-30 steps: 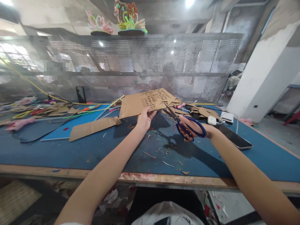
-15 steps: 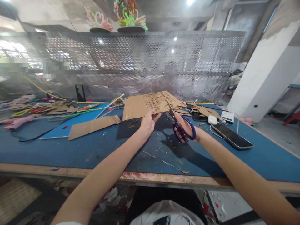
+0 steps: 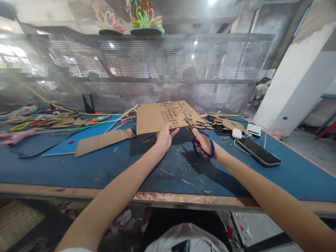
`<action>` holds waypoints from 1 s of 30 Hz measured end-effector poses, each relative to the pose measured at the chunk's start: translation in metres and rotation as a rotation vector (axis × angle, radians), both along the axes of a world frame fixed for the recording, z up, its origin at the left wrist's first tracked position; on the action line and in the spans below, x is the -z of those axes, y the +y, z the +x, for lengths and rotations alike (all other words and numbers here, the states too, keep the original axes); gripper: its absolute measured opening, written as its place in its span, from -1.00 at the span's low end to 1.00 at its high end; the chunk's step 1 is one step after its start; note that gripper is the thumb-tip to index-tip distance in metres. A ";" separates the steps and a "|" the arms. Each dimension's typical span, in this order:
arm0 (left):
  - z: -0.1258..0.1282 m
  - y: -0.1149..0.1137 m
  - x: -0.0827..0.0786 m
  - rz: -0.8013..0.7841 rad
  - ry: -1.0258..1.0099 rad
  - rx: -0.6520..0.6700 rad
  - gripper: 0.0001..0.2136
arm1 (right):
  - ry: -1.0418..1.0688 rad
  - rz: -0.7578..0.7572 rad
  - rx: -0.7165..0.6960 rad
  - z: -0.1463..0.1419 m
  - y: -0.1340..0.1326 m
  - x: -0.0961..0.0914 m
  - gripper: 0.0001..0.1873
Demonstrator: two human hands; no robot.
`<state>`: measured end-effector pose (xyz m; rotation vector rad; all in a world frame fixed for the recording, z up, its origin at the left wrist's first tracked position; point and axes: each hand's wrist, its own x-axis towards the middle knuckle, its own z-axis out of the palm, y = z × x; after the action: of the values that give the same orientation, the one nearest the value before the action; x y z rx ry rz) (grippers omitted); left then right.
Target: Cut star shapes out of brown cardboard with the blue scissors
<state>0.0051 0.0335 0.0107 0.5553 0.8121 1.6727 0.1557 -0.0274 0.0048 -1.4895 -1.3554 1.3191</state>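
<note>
My left hand [image 3: 166, 137] grips the near edge of a flat piece of cardboard [image 3: 151, 119] with dark printing, thumb on top and fingers beneath. The sheet is held a little above the blue tabletop. In my right hand [image 3: 204, 141] are scissors with dark blue handles [image 3: 212, 148], my fingers in the loops. Their blades [image 3: 189, 123] point up and left, at the cardboard's right edge, where the outline is jagged. Whether the blades are closed on the cardboard I cannot tell. Cut cardboard pieces [image 3: 228, 124] lie just beyond my right hand.
A long cardboard strip [image 3: 102, 142] lies left, partly on a blue board [image 3: 61, 147]. A phone [image 3: 259, 152], a white charger [image 3: 236, 133] and cables are at the right. Farther left are a pink glue gun [image 3: 19, 137] and scraps. A perforated metal screen [image 3: 162, 70] stands behind.
My right hand and the scissors have shifted slightly left, and the blades look closer together. The cardboard has tilted a little in my left hand. The whole view has shifted slightly.
</note>
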 end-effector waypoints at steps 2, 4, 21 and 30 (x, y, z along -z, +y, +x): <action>-0.001 0.000 0.000 0.013 0.005 -0.002 -0.85 | -0.012 0.002 0.045 -0.001 0.003 0.003 -0.37; -0.001 0.000 -0.001 0.015 0.007 0.000 -0.85 | 0.024 -0.057 0.049 -0.002 0.005 0.004 -0.36; 0.006 -0.006 -0.004 0.046 0.029 0.019 -0.81 | 0.114 -0.237 -0.102 0.009 0.009 -0.007 -0.25; 0.005 0.004 0.003 0.104 0.031 -0.019 -0.69 | -0.481 0.087 -0.074 0.003 0.006 -0.010 -0.21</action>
<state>0.0103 0.0374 0.0076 0.6480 0.7578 1.7345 0.1590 -0.0213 0.0150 -1.7808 -1.7569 0.9602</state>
